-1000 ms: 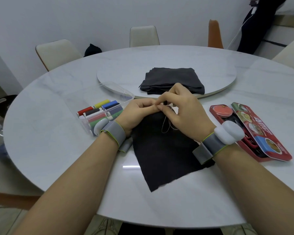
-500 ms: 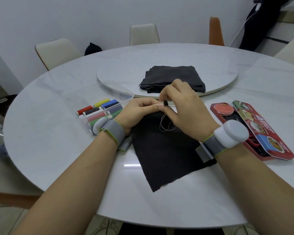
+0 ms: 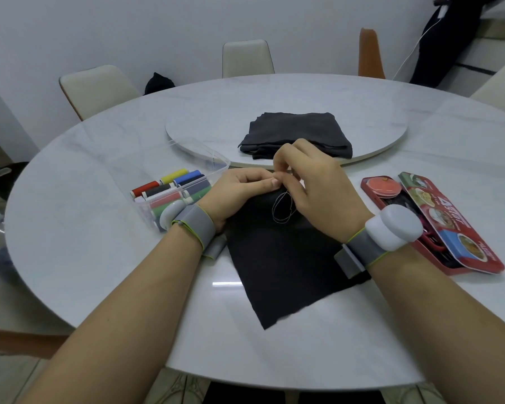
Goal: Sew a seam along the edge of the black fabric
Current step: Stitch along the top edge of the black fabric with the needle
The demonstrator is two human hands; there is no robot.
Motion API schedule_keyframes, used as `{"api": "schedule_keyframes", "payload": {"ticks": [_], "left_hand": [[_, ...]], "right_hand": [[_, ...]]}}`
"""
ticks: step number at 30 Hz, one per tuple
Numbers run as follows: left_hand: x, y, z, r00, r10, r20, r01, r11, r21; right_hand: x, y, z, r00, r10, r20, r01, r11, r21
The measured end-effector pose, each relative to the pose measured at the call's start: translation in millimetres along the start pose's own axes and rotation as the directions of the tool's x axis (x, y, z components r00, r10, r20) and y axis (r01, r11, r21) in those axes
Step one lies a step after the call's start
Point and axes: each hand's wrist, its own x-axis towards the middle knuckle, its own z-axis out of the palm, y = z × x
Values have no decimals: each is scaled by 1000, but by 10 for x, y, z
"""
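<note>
on the round white table [image 3: 99, 228], the left hand [image 3: 239, 191] pinches the black fabric [image 3: 283, 263] at its far edge; just beside it the right hand [image 3: 318, 188] pinches the pale thread [image 3: 276, 212], which loops on the cloth.

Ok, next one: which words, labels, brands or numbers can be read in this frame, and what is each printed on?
"Astor": my best reading of the large white letters on the red tin lid. They are seen sideways and soft, so the reading is not certain.
Smaller white print at the lid's near end: too blurred to read.
Thread spools and wrist bands: no text visible.
</note>
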Motion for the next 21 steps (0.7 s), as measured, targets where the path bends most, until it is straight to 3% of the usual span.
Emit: {"api": "schedule_keyframes", "payload": {"ticks": [12, 16, 21], "left_hand": [[-11, 24, 12, 1000, 24, 15, -25, 991, 134], [-8, 13, -5, 1000, 12, -11, -11, 998, 67], [-4, -5, -11, 1000, 8, 15, -9, 997, 77]], "right_hand": [[4, -317, 43, 969, -186, -160, 193, 981, 29], [16, -260, 4, 979, -82, -184, 107, 985, 132], [-5, -173, 1, 990, 99, -102, -67, 957, 283]]}}
